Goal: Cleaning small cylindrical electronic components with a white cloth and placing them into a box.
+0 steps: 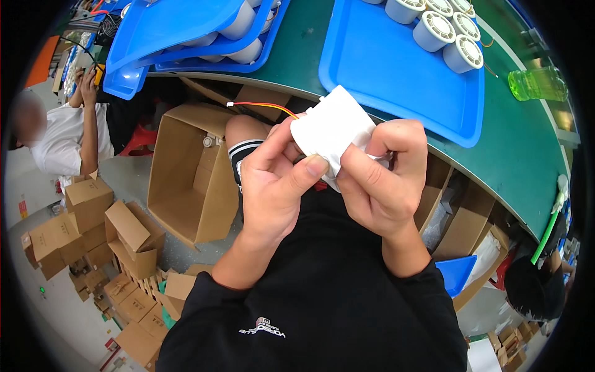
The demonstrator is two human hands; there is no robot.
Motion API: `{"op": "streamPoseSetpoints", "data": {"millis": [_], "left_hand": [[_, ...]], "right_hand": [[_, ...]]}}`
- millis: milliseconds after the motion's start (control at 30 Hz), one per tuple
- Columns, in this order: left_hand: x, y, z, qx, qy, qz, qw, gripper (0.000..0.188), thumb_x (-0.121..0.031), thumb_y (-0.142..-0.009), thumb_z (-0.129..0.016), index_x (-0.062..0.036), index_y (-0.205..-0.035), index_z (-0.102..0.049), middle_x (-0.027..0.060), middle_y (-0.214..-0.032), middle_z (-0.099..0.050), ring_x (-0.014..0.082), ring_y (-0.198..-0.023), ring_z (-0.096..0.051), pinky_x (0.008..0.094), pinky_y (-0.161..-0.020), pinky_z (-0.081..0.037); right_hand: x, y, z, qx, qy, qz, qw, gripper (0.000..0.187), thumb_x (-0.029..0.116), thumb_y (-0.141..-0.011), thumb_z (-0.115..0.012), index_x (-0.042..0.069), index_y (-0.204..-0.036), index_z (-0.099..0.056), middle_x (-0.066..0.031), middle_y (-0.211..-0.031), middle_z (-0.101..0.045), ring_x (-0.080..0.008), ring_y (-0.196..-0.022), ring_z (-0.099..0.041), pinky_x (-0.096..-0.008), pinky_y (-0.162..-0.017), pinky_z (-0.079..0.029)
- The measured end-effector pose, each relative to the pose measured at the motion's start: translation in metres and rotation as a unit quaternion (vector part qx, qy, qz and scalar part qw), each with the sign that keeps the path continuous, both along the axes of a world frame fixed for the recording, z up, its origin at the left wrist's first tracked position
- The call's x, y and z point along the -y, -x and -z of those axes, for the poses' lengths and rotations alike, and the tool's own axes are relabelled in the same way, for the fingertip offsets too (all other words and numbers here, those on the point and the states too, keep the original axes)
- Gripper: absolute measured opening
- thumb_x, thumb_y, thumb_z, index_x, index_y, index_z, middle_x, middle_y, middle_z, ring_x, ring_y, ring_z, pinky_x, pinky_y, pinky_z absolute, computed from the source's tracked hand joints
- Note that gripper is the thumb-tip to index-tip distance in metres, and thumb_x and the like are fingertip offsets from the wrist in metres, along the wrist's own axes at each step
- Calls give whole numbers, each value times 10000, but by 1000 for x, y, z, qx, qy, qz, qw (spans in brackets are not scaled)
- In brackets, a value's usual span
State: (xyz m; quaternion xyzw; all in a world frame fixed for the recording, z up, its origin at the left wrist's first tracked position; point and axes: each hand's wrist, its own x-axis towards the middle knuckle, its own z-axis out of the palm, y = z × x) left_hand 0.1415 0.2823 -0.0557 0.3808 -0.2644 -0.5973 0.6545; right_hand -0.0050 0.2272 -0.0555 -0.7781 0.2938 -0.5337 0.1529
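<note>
Above my lap, both hands grip a white cylindrical housing [333, 126] tilted toward me. A short red and yellow cable [263, 105] runs from its left side and ends in a small white plug. My left hand [269, 186] clasps its left side, thumb pressed on the lower edge. The fingers of my right hand [390, 177] are pinched together at its lower right end; what lies under those fingertips is hidden. Beyond my hands, a blue tray [396, 80] bears several white round units [434, 31] with slotted tops, much like the held one.
Stacked blue trays [173, 31] with white parts stand at the left on the green table [514, 155]. A green bottle [538, 84] is at the right. An open cardboard box [186, 180] sits left of my leg, with more boxes [136, 310] behind. Another person [74, 136] works at far left.
</note>
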Motion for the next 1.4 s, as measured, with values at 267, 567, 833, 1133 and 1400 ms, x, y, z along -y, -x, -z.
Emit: {"op": "streamPoseSetpoints", "data": {"millis": [267, 567, 833, 1133, 1400], "left_hand": [[-5, 5, 10, -21, 4, -18, 1000, 530, -120, -890, -710, 89, -1322, -487, 115, -1208, -608, 188, -1135, -586, 326, -978, -469], [-1, 6, -1, -96, 36, -9, 995, 544, -269, -964, -620, 63, -1356, -443, 136, -1272, -584, 223, -1153, -600, 361, -995, -480], [7, -3, 0, -203, -13, 45, 978, 620, -468, -974, -539, -6, -1372, -428, 197, -1346, -523, 322, -1177, -585, 400, -1008, -527], [13, -7, 14, -491, -57, 140, 858, 696, -390, -893, -695, 33, -1376, -427, 239, -1314, -471, 325, -1181, -518, 346, -1016, -527], [18, -2, 12, -559, -43, 165, 812, 763, -383, -870, -725, 44, -1393, -369, 200, -1290, -472, 277, -1148, -510, 315, -1007, -528]], "right_hand": [[-4, 2, 10, 10, 12, 4, 1000, 421, 64, -519, -792, 129, -931, -740, -23, -844, -429, -205, -723, -466, -310, -566, -369], [-9, 3, 27, 3, -11, 55, 998, 299, -21, -532, -740, 58, -806, -647, -45, -804, -450, -217, -664, -451, -318, -551, -353], [-9, 11, 27, 64, -55, 94, 992, 181, -34, -677, -720, 14, -821, -623, -65, -811, -464, -200, -696, -467, -288, -578, -371], [-16, 22, 25, 123, -120, 108, 979, 124, -30, -774, -688, -17, -871, -613, -73, -843, -485, -169, -723, -463, -260, -596, -368], [-15, 29, 26, 137, -119, 99, 978, 133, -34, -792, -679, -19, -911, -620, -71, -842, -485, -162, -719, -451, -254, -605, -357]]}}
